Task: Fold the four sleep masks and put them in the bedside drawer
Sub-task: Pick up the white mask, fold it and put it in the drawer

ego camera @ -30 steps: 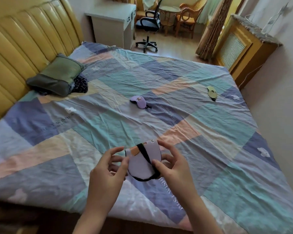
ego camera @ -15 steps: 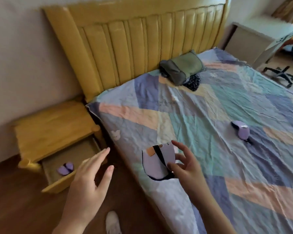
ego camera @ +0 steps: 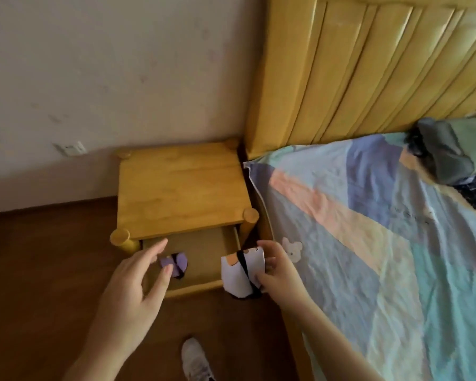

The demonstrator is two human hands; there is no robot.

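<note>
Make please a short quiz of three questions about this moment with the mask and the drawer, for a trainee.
1. True or false: the drawer is open.
2. Which hand holds the folded white mask? A) left hand B) right hand
3. Fill in: a ______ mask already lies in the drawer.

Key:
1. True; it is pulled out under the nightstand top.
2. B; the left hand is spread open and holds nothing.
3. Purple.
</note>
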